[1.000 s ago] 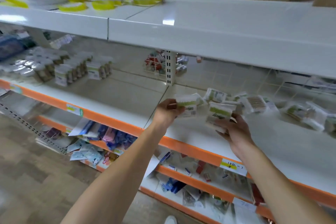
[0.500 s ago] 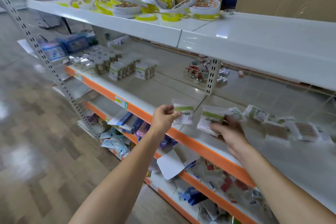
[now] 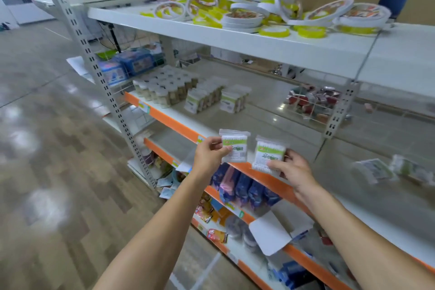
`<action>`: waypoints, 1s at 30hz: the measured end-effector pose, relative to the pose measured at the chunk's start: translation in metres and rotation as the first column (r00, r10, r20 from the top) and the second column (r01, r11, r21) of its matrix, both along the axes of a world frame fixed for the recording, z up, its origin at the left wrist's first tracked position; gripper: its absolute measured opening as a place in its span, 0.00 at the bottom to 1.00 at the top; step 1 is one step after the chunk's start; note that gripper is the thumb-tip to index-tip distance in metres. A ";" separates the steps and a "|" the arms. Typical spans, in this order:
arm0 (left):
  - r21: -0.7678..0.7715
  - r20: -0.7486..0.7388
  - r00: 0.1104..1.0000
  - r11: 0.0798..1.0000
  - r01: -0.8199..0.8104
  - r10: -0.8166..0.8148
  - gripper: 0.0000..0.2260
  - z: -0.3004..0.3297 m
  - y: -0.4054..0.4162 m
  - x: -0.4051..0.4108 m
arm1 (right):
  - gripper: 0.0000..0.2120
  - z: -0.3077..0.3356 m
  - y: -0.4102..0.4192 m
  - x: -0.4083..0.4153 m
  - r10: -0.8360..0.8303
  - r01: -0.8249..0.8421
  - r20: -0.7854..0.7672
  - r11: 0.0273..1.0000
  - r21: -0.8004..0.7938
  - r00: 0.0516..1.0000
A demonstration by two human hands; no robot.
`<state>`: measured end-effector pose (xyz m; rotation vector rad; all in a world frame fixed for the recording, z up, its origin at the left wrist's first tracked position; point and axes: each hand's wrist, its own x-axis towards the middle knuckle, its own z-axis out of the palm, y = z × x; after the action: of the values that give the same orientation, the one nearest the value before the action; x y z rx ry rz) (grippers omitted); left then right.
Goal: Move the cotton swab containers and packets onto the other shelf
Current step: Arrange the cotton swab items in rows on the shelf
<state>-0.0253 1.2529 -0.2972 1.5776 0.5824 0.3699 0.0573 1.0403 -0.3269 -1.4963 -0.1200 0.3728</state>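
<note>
Left hand [image 3: 209, 154]: grip clenched on one cotton swab packet [image 3: 234, 146], thumb across its front, packet upright. Right hand [image 3: 293, 169]: grip holds a second cotton swab packet [image 3: 269, 155], fingers curled at its right edge and lower side, packet slightly tilted. The two packets sit just beside each other, not touching, in front of the orange-edged shelf [image 3: 270, 178]. Up and left of both grips: rows of stocked swab packets [image 3: 211, 99] and capped swab containers [image 3: 164, 88] on the same shelf level. Right of the right grip: loose packets [image 3: 374, 170], blurred. Above: tape rolls [image 3: 259, 12] on the top shelf.
</note>
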 end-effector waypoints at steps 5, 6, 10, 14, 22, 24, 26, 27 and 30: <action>0.014 -0.014 1.000 1.000 -0.002 0.002 0.12 -0.002 0.062 -0.014 | 0.17 -0.008 0.058 -0.008 0.013 -0.012 -0.034 1.000 0.027 0.999; 0.018 -0.016 1.000 1.000 0.005 -0.004 0.12 -0.004 0.072 -0.015 | 0.16 -0.008 0.068 -0.009 0.009 -0.008 -0.037 0.999 0.031 0.999; 0.026 0.002 1.000 1.000 0.007 -0.007 0.09 -0.011 0.105 -0.015 | 0.16 -0.009 0.105 -0.009 -0.001 0.004 -0.062 0.999 0.040 0.998; 0.037 0.000 1.000 0.999 0.023 -0.023 0.14 -0.014 0.131 -0.002 | 0.17 -0.012 0.134 0.002 -0.008 0.009 -0.058 1.000 0.023 0.998; 0.067 0.024 0.998 0.996 0.056 -0.058 0.14 -0.023 0.170 0.061 | 0.19 -0.024 0.184 0.047 -0.084 0.085 -0.041 0.996 0.018 0.996; 0.092 0.014 0.997 0.993 0.074 -0.076 0.14 -0.025 0.172 0.078 | 0.17 -0.023 0.191 0.058 -0.121 0.121 0.005 0.992 -0.025 0.993; 0.134 0.006 0.995 0.986 0.102 -0.104 0.12 -0.027 0.175 0.098 | 0.14 -0.019 0.194 0.068 -0.157 0.159 0.043 0.985 -0.062 0.987; 0.160 0.001 0.993 0.980 0.119 -0.120 0.12 -0.027 0.176 0.108 | 0.12 -0.017 0.194 0.073 -0.178 0.182 0.058 0.980 -0.078 0.982; 0.176 -0.020 0.987 0.971 0.160 -0.159 0.13 -0.023 0.176 0.134 | 0.11 -0.012 0.190 0.087 -0.191 0.200 0.082 0.971 -0.127 0.978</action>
<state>0.1087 1.4288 -0.3205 1.7841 0.4318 0.3018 0.1448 1.2300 -0.3386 -1.6392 -0.0013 0.1723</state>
